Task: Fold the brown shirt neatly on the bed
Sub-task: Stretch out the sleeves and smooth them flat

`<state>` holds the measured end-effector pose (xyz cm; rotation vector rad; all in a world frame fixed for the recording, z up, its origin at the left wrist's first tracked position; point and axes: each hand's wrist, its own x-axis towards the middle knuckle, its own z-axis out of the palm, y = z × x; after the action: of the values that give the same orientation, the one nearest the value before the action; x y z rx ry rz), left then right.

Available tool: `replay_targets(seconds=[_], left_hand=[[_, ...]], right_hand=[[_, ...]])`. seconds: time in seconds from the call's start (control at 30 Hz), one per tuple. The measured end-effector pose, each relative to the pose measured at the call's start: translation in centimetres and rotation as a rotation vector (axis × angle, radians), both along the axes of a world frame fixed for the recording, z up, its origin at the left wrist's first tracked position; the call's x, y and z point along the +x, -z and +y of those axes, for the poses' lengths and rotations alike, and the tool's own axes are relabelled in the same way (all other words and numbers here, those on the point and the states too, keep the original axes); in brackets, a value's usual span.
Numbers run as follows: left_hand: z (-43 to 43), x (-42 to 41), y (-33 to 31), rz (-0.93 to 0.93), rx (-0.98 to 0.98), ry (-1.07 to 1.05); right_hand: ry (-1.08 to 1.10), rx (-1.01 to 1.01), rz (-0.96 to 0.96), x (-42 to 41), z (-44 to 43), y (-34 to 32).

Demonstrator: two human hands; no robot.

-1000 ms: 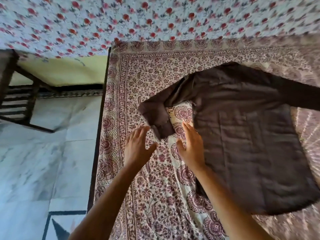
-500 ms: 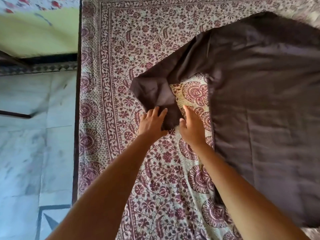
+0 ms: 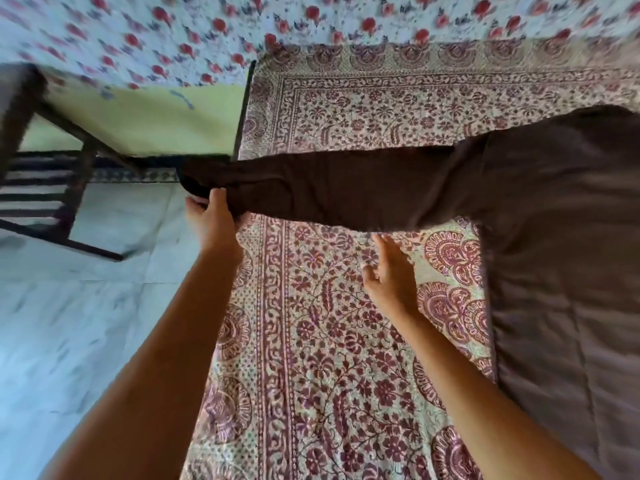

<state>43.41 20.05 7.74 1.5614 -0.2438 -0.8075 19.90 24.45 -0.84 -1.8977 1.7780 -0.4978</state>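
Note:
The brown shirt [image 3: 561, 258] lies flat on the right side of the bed [image 3: 332, 358], which is covered by a maroon floral sheet. Its left sleeve [image 3: 346, 188] is stretched out straight to the left, past the bed's edge. My left hand [image 3: 213, 220] grips the cuff end of that sleeve over the floor. My right hand [image 3: 391, 271] hovers open just below the sleeve's middle, fingers straight, holding nothing. The shirt's right side runs out of view.
A dark wooden chair [image 3: 38, 174] stands on the pale marble floor [image 3: 69, 323] at left. A second bed or mattress with a red-flowered cover [image 3: 173, 36] and a yellow-green side lies beyond.
The sleeve was bent and crumpled near the shirt body; my left hand has taken its end and pulled it out straight to the left. My right hand let go and opened.

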Motion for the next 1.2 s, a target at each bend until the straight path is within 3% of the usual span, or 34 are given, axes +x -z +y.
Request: replay_targets(seconds=[0.23,0.4,0.6,0.8,0.9,1.0,1.07,1.13,1.2], left_hand=[[-2.5,4.5,0.8,-0.032,0.069,0.119],[-4.4,6.8,4.5,0.009,0.123,0.104],[-5.6,9.2,9.0,-0.202,0.177,0.097],[-5.7,10.0,12.5,-0.46,0.535,0.206],[-5.9,8.1,11.3,-0.781,0.671,0.175],[-6.1,4.3,10.3,-1.078,0.538,0.331],[-6.6,0.5,10.6,-1.144,0.349,0.554],[-7.2,-3.5,11.2,-1.127,0.253,0.723],[-7.8,-7.0,11.8,-1.134,0.243,0.851]], right_hand=[[-0.229,0.071,0.402,4.7,-7.2,-0.1],[-0.239,0.095,0.473,6.0,-10.0,1.9],[-0.088,-0.211,0.296,7.2,-10.6,3.9],[-0.244,-0.067,0.413,6.9,-10.2,6.6],[-0.281,-0.041,0.405,6.9,-10.3,6.5],[-0.392,-0.016,0.329,6.4,-10.5,6.0],[-0.424,0.017,0.12,5.5,-10.7,5.1],[-0.316,-0.034,-0.073,3.4,-10.9,4.3],[-0.137,-0.136,-0.042,-0.2,-11.4,4.0]])
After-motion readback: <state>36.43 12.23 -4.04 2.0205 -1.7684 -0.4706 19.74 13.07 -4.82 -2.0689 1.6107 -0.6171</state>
